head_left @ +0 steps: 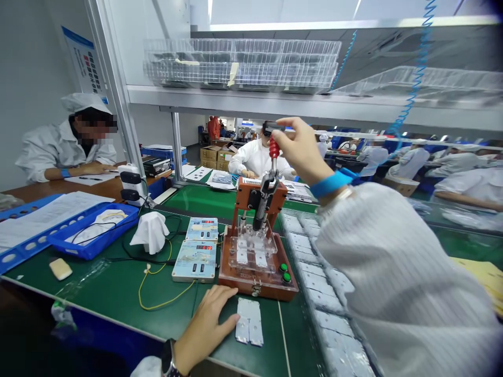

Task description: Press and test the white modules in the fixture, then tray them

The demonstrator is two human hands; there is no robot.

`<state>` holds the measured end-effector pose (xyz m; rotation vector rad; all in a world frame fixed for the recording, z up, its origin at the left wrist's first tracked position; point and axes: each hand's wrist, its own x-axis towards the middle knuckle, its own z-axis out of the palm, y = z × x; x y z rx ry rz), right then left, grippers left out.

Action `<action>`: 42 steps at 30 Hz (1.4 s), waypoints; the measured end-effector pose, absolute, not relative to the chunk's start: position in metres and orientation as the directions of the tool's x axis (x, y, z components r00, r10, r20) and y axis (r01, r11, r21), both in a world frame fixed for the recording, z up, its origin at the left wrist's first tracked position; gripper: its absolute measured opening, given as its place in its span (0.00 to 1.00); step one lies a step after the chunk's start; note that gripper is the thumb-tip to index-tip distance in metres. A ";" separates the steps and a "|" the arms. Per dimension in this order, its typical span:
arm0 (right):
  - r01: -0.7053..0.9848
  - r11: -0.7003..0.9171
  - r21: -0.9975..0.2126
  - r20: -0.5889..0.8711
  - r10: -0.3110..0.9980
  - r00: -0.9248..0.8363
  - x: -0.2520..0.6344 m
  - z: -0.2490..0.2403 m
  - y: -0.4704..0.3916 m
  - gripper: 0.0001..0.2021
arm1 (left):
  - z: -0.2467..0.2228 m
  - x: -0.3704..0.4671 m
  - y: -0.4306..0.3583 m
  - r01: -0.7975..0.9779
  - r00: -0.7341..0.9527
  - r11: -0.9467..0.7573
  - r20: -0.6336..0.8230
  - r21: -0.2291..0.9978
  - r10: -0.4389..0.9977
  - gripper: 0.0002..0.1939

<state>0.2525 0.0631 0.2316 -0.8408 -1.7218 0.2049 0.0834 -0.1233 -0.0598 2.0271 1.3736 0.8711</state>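
Note:
A clamp fixture with a reddish-brown base (251,289) stands on the green bench, its red-gripped lever handle (274,148) pointing up. My right hand (296,144) is closed at the top of that handle, where a dark piece (271,128) also shows between thumb and fingers. Beneath the clamp, a clear plate (251,246) lies over pale flat pieces. My left hand (208,327) lies open on the bench with fingers spread, its fingertips close to the fixture's front. Its thumb reaches the edge of a pair of thin white boards (249,320).
Two meter boxes (195,260) with red digits stand left of the fixture. Clear trays of white pieces (314,285) run along the right. A blue tray (92,230), a white cloth (150,232) and a yellow wire (161,309) lie leftward. Co-workers sit beyond.

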 end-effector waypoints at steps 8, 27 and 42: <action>0.413 0.699 -0.583 0.807 0.559 0.193 0.281 0.140 0.055 0.09 | -0.062 0.084 -0.122 0.606 0.275 -0.336 0.207 0.721 0.939 0.20; 0.630 0.719 -0.294 0.243 0.693 -0.678 0.305 0.014 -0.007 0.23 | -0.070 0.082 -0.117 0.663 0.294 -0.390 0.256 0.639 0.921 0.19; 0.638 0.764 -0.093 0.132 0.645 -0.753 0.260 0.024 -0.009 0.22 | -0.109 0.064 -0.091 0.707 0.369 -0.500 0.342 0.500 0.864 0.21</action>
